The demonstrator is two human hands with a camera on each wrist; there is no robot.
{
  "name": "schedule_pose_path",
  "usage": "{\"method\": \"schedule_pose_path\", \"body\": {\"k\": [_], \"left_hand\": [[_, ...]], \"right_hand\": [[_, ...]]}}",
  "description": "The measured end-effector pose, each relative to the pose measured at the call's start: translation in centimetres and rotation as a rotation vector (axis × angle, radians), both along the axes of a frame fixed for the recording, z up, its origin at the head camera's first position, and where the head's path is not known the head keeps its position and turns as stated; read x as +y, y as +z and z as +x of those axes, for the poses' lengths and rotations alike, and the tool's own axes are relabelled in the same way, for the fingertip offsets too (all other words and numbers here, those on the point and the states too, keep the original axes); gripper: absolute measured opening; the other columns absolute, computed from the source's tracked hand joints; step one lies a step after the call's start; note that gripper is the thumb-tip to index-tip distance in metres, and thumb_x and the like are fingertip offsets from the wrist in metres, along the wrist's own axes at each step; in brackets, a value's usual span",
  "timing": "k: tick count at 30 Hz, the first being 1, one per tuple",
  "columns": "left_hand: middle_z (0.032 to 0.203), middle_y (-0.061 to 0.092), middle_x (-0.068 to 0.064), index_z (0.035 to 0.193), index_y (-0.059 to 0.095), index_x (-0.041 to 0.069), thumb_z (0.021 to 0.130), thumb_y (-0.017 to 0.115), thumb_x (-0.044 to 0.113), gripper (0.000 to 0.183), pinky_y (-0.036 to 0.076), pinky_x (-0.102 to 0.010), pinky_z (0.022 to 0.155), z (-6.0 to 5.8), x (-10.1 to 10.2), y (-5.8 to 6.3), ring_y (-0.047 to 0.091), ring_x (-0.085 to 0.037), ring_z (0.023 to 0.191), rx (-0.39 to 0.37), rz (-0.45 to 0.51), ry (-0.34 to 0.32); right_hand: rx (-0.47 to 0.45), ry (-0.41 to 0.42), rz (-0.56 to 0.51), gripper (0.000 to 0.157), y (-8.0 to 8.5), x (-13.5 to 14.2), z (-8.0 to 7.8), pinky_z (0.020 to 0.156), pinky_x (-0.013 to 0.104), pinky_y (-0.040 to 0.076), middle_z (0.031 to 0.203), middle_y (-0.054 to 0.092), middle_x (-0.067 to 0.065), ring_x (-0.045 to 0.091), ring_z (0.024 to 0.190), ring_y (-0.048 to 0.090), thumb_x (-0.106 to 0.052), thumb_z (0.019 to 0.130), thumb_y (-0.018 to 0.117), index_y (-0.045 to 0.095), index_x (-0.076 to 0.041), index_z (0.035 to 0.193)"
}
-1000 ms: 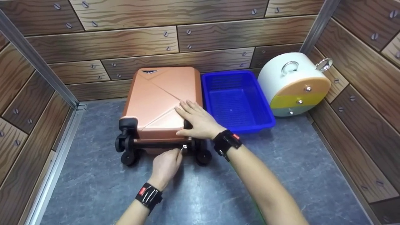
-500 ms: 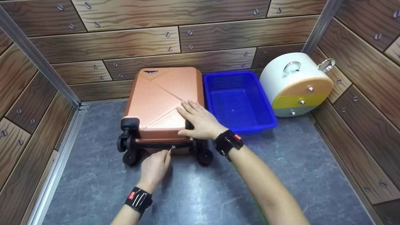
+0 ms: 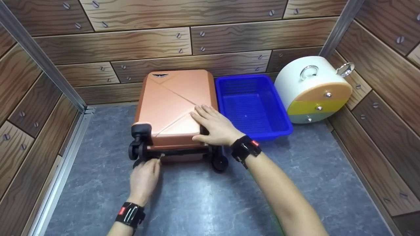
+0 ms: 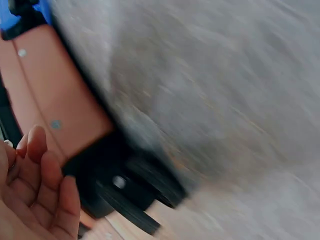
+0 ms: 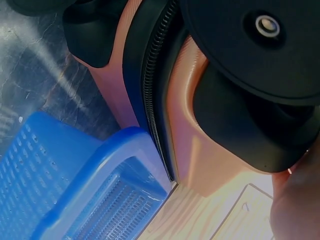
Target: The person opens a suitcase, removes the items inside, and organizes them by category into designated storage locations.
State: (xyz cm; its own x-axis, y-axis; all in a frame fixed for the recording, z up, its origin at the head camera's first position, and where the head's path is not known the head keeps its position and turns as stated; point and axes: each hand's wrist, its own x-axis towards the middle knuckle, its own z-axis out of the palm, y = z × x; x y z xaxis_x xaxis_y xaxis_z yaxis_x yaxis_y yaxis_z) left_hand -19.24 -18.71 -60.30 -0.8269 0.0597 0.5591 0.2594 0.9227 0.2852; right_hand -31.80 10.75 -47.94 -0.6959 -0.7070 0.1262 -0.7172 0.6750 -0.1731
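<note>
A rose-gold hard-shell suitcase [image 3: 174, 95] lies flat on the floor, its black wheels toward me. At its near side, by the left wheels, my left hand [image 3: 144, 180] pinches a small metal zipper pull [image 3: 162, 155] on the black zipper band. In the left wrist view the fingers [image 4: 37, 145] are curled, with the pull's shiny end at the frame edge. My right hand [image 3: 216, 127] rests spread on the lid's near right corner. The right wrist view shows closed zipper teeth [image 5: 150, 80] along the suitcase's side, beside a large wheel [image 5: 240, 50].
A blue plastic basket [image 3: 285, 129] stands right against the suitcase. Beyond it, a round white box [image 3: 292, 72] with coloured drawers sits in the right corner. Wood-pattern walls [image 3: 229, 39] enclose the grey floor [image 3: 203, 203] on three sides.
My left hand has moved left along the suitcase's near side, drawing the zipper pull from the right wheels to near the left ones. The right hand has stayed on the lid.
</note>
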Motion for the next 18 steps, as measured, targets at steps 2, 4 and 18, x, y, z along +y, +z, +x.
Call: {"method": "schedule_pose_path", "body": {"k": [2,4,18], "left_hand": [[0.071,0.066,-0.006,0.08,0.064,0.012,0.101,0.063,0.02,0.022,0.045,-0.052,0.054,0.0,-1.1,-0.2,0.062,-0.037,0.064,-0.007,0.007,0.026],[0.073,0.067,-0.007,0.082,0.066,0.012,0.101,0.063,0.021,0.021,0.046,-0.053,0.055,0.0,-2.2,-0.3,0.063,-0.039,0.066,-0.037,0.021,0.059],[0.094,0.071,-0.02,0.091,0.065,0.005,0.105,0.054,0.021,0.024,0.047,-0.059,0.08,-0.4,-6.1,-0.2,0.063,-0.044,0.091,-0.291,0.234,0.184]], "right_hand": [[-0.002,0.002,-0.006,0.092,0.0,0.1,0.0,0.126,0.042,0.004,0.169,0.014,0.014,0.032,0.156,0.008,-0.071,0.095,0.05,0.024,-0.014,0.163],[0.0,0.003,-0.012,0.092,0.0,0.1,0.0,0.126,0.042,0.004,0.169,0.015,0.014,0.032,0.156,0.008,-0.071,0.095,0.05,0.025,-0.014,0.163],[0.007,0.008,-0.03,0.093,-0.3,0.2,0.0,0.126,0.042,0.004,0.168,0.016,0.015,0.033,0.156,0.009,-0.071,0.095,0.05,0.025,-0.013,0.163]]}}
